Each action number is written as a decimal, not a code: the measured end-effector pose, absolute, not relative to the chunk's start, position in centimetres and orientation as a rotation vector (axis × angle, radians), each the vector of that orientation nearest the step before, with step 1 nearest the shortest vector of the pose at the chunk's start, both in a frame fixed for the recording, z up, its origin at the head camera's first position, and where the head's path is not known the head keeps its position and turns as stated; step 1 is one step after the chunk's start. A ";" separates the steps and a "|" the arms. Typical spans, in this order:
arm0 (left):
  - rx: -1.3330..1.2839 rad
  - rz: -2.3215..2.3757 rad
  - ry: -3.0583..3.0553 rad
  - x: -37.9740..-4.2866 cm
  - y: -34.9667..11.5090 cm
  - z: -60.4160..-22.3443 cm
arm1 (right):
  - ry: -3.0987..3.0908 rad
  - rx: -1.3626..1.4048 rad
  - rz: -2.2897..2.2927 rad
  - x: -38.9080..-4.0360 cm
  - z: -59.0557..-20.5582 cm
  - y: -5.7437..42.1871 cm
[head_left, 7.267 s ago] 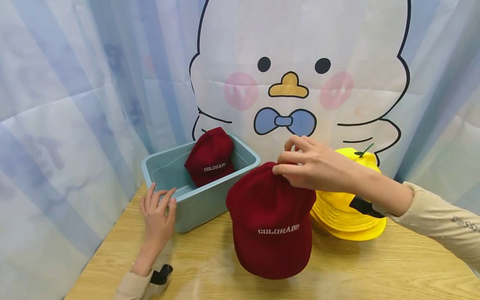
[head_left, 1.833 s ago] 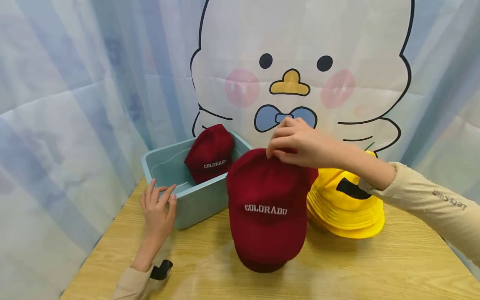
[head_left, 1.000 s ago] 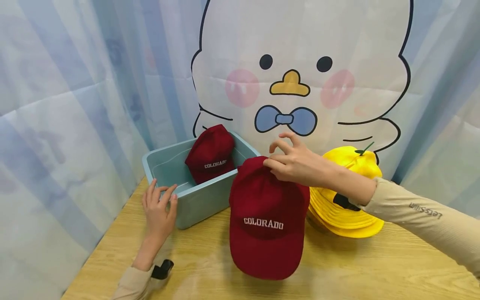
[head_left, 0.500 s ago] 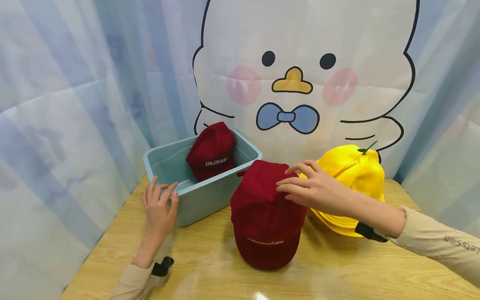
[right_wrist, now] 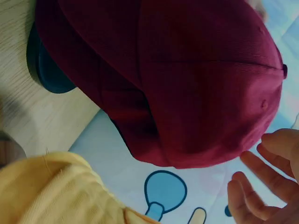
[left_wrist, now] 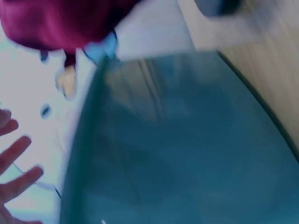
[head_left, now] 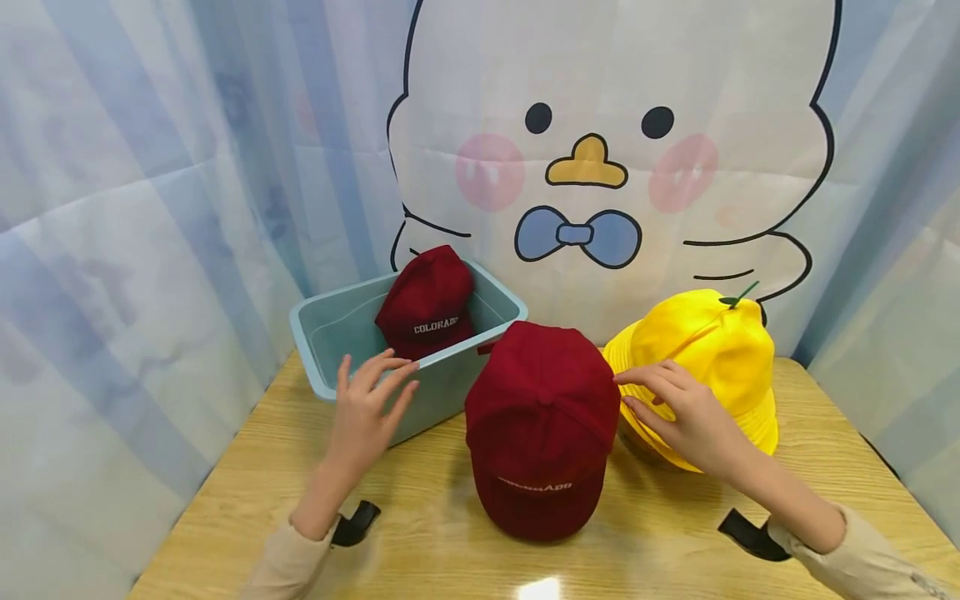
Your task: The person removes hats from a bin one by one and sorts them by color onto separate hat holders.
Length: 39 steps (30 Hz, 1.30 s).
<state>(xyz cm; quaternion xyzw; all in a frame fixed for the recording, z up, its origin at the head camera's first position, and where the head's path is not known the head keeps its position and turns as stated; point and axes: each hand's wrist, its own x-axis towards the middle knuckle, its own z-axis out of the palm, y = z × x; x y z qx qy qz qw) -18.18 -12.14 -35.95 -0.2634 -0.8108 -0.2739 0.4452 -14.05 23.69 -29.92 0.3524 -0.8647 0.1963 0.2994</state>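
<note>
A dark red baseball cap with COLORADO lettering stands upright mid-table, brim toward me. My right hand is at its right side, fingers spread and slightly bent, fingertips right at the crown; the right wrist view shows the cap close by these fingertips. My left hand, fingers loosely spread and holding nothing, hovers before the front wall of a light blue bin. In the left wrist view the bin wall is blurred. A second red cap leans inside the bin.
Yellow bucket hats, the top one with a green stem, stand stacked right of the cap. Under the brim a dark rounded thing shows. Behind the wooden table hangs a curtain with a cartoon print.
My right hand has let go of the cap's top, which has settled lower with its crown rounded, and drawn to its right side. My left hand has left the bin's rim, moving right.
</note>
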 end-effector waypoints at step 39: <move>-1.014 -0.395 -1.854 -20.2 -6.0 -33.3 | -2.038 1.085 0.238 -16.9 -30.2 23.2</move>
